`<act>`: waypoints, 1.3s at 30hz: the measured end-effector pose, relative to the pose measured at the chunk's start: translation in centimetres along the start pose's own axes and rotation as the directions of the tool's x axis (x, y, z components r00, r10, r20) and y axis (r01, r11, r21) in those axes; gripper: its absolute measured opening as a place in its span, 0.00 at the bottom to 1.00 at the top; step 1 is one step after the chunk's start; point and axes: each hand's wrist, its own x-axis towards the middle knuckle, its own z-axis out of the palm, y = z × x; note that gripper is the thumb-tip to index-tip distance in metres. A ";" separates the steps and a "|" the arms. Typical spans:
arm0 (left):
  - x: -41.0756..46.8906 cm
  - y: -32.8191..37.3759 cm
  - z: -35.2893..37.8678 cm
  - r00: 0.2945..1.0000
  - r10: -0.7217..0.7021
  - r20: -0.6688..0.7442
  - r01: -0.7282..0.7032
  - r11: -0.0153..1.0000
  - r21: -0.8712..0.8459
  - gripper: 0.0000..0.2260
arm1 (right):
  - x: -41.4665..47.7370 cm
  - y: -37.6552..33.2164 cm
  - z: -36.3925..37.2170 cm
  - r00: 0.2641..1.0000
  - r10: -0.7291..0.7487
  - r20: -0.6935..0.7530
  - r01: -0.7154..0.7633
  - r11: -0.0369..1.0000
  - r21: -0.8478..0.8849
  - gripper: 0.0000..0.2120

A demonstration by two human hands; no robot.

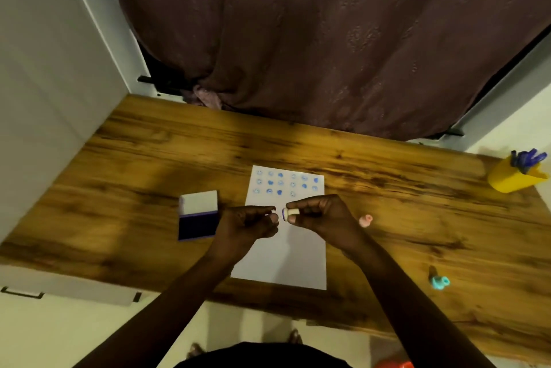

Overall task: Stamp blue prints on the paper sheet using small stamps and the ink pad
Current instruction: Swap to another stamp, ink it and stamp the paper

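From the head camera I saw my right hand (320, 215) pinching a small cream stamp (289, 213) above the white paper sheet (283, 251); my left hand (249, 223) pinched something tiny beside it. The open blue ink pad (198, 215) lay left of the sheet.

3 small stamps (289, 213), 1 ink pad (198, 215), 1 paper sheet (286, 254), 1 yellow cup (514, 178), 2 hands (250, 223)
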 end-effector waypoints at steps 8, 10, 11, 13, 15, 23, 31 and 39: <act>-1.7 0.1 -8.2 0.964 -0.011 -0.267 0.009 1.000 -0.009 0.09 | 4.1 -1.9 6.8 0.989 -0.129 0.072 0.148 0.866 -0.477 0.13; -1.9 -0.2 -10.2 0.946 -0.004 -0.325 0.014 1.000 0.028 0.05 | 4.9 -2.2 8.7 0.981 -0.154 0.115 0.192 0.820 -0.540 0.10; -2.1 -0.3 -11.2 0.933 -0.002 -0.359 0.015 0.999 0.035 0.05 | 5.3 -2.3 9.7 0.977 -0.161 0.137 0.210 0.803 -0.557 0.09; -2.6 -0.4 -12.9 0.910 -0.004 -0.414 0.014 1.000 0.021 0.08 | 5.9 -2.4 11.7 0.965 -0.173 0.195 0.255 0.779 -0.573 0.09; -3.1 -0.3 -14.3 0.896 -0.001 -0.445 0.004 1.000 0.005 0.10 | 6.5 -2.3 13.4 0.947 -0.172 0.269 0.306 0.733 -0.607 0.13; -4.7 -0.7 -17.5 0.871 -0.019 -0.490 -0.012 0.998 -0.061 0.14 | 8.1 -1.8 18.2 0.883 -0.171 0.437 0.462 0.478 -0.747 0.15; -4.4 -1.3 -18.2 0.880 -0.021 -0.474 -0.008 0.998 -0.057 0.13 | 8.0 -0.7 19.8 0.890 -0.105 0.443 0.449 0.360 -0.817 0.16; -3.3 -2.0 -17.5 0.902 -0.024 -0.431 0.012 0.999 -0.030 0.11 | 7.9 -1.2 21.1 0.910 -0.052 0.412 0.405 0.329 -0.853 0.11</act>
